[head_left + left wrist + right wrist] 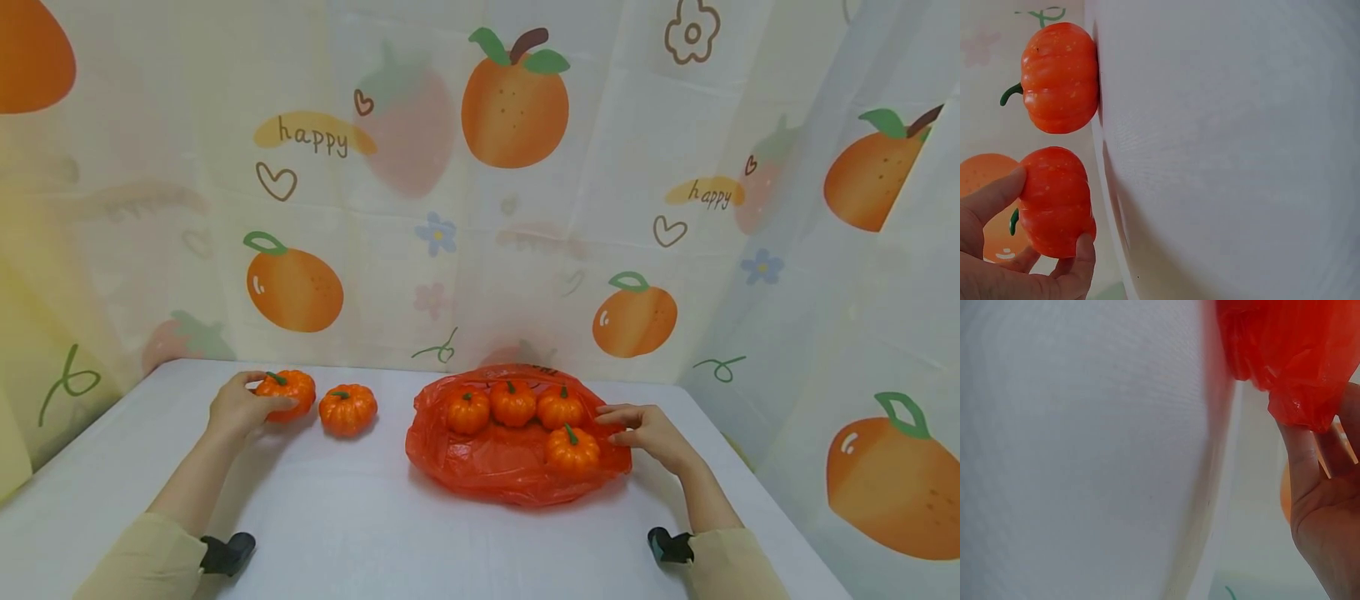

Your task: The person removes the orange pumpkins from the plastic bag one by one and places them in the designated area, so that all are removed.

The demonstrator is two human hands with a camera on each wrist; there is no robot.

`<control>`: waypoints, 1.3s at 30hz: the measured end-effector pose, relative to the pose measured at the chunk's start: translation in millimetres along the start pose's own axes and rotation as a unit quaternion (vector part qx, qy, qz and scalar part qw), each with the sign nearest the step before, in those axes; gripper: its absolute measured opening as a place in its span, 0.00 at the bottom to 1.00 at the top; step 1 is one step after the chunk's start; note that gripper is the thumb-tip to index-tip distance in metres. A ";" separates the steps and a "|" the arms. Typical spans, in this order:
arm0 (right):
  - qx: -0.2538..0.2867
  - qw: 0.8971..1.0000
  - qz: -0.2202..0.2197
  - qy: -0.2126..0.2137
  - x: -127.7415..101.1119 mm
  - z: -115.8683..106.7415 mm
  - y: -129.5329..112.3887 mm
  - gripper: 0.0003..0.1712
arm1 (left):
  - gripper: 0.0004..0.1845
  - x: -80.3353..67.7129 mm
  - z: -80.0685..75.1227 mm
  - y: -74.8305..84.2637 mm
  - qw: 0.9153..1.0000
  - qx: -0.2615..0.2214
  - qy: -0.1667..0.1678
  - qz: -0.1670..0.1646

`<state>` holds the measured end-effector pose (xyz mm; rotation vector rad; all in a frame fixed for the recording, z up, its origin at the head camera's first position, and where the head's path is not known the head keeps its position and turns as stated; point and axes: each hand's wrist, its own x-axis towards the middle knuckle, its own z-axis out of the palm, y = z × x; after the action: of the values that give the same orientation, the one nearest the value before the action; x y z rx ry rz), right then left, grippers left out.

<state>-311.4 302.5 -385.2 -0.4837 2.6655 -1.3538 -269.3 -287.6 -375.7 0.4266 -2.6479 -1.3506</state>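
My left hand (238,410) grips a small orange pumpkin (294,395) with a green stem, thumb on one side and fingers on the other. In the left wrist view this pumpkin (1057,203) shows a shadow on the cloth below it. A second pumpkin (348,410) sits on the table just to its right. An open red plastic bag (480,479) lies right of the middle, with several like pumpkins (513,404) inside. At the bag's right edge my right hand (651,432) pinches the thin plastic between thumb and fingers; in the right wrist view bunched plastic (1304,403) meets the fingertips.
A white cloth covers the table (337,525). Behind it and along both sides hangs a curtain (510,250) printed with oranges, strawberries and the word happy. Dark straps with small devices (228,554) sit at both wrists, by the beige sleeves.
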 end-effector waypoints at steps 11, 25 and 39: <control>-0.003 1.000 -0.001 0.001 0.0 -0.3 0.6 0.21 | 0.45 3.2 -2.0 -5.6 1.000 0.009 -0.005 -0.015; -0.008 1.000 0.001 -0.001 0.0 -0.1 0.9 0.22 | 0.45 4.6 -4.3 -8.5 0.999 0.021 -0.028 -0.033; -0.004 1.000 0.003 -0.001 -0.2 0.0 1.3 0.22 | 0.46 6.9 -3.0 -5.9 0.998 0.007 -0.055 -0.039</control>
<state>-311.5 303.3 -386.2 -0.4759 2.6707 -1.3405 -274.0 -295.4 -378.8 0.4766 -2.7570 -1.4183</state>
